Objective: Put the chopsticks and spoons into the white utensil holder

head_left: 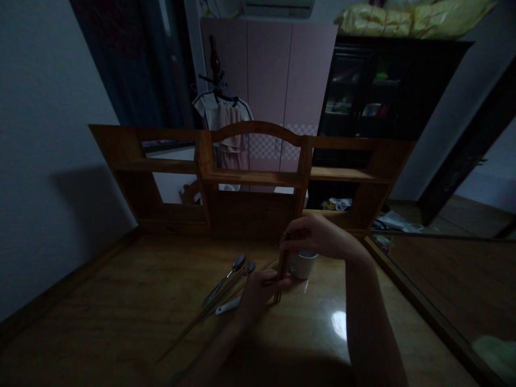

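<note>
My left hand (256,298) is closed around the middle of a small bundle of brown chopsticks (283,263), held nearly upright. At their top end, my right hand (316,236) pinches the same chopsticks. A white cup (304,266) stands just right of them, below my right hand, which hides part of its rim. Left of my left hand lie two metal spoons, the nearer spoon (250,267) and the farther spoon (238,262). A long thin wooden stick (177,341) and a white handle (228,307) lie beside them; my left hand covers part of this group.
A wooden shelf unit (253,176) runs along the table's far edge. The wooden table (121,301) has a raised rim (407,287) on the right. A white wall (52,161) bounds the left side. Clothes (229,121) and a pink wardrobe (268,75) stand behind.
</note>
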A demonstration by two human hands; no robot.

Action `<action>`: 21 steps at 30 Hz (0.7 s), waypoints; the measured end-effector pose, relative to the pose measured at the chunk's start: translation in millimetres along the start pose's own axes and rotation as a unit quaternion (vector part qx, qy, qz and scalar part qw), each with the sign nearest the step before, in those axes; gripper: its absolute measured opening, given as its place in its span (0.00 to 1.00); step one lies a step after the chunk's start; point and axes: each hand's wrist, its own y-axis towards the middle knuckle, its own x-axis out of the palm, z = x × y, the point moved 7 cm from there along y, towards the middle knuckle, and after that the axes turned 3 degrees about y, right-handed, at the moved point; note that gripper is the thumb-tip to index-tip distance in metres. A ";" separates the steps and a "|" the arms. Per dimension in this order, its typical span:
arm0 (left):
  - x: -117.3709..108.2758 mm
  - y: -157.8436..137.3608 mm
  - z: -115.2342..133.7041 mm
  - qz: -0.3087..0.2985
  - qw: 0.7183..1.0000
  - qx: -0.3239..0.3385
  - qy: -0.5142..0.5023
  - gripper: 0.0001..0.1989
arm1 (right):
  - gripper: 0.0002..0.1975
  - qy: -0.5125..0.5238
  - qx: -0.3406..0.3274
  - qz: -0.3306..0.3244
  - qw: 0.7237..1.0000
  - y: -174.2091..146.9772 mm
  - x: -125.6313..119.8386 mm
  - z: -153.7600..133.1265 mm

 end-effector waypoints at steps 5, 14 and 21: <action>-49.7 1.8 -14.2 0.035 0.996 -0.016 0.075 0.14 | 0.13 -0.019 0.007 -0.005 1.000 -4.3 -2.2 -6.2; -131.4 -31.0 -72.8 0.082 0.928 -0.148 0.333 0.09 | 0.15 -0.016 -0.003 -0.008 1.000 0.4 0.8 -5.9; -124.1 -39.2 -82.9 0.091 0.916 -0.148 0.362 0.10 | 0.14 -0.016 0.000 0.004 1.000 -2.8 -0.9 -5.0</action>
